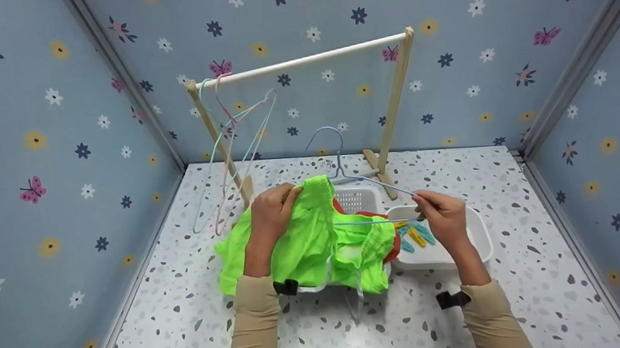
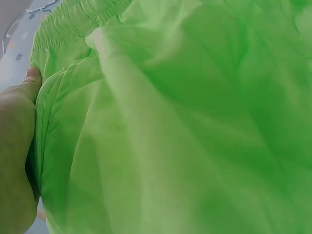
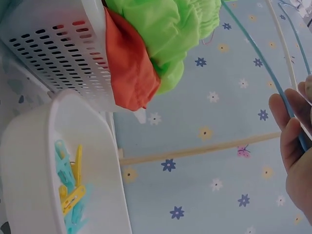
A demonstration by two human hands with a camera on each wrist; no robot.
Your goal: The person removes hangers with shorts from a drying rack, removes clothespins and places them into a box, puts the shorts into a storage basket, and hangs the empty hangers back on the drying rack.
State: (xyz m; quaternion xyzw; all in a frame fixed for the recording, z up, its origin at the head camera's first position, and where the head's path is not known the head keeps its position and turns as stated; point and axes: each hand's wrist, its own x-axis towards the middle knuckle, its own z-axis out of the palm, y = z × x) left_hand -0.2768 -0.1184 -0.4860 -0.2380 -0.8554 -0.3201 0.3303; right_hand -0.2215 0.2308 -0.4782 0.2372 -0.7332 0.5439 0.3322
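My left hand point(image 1: 270, 213) grips bright green shorts point(image 1: 304, 246) near the gathered elastic waistband; the left wrist view shows a zipped pocket edge beside the thumb point(image 2: 32, 80). In my right hand point(image 1: 446, 218) is one end of a blue clothes hanger point(image 1: 377, 182), pinched between thumb and fingers. Its hook points up, toward the back. The hanger's lower bar runs left to the shorts' opening, and its far end is hidden behind the cloth. White drawstrings point(image 1: 359, 286) dangle from the waistband. Under the shorts, a red cloth point(image 3: 129, 68) hangs over the rim of a white perforated basket point(image 3: 58, 58).
A white tray point(image 1: 478, 238) holding blue and yellow clothespins point(image 1: 417, 236) stands right of the basket. Behind is a wooden rack with a white rail point(image 1: 306, 61); several pastel hangers point(image 1: 222, 147) hang at its left end. Patterned walls enclose the speckled table point(image 1: 410, 326).
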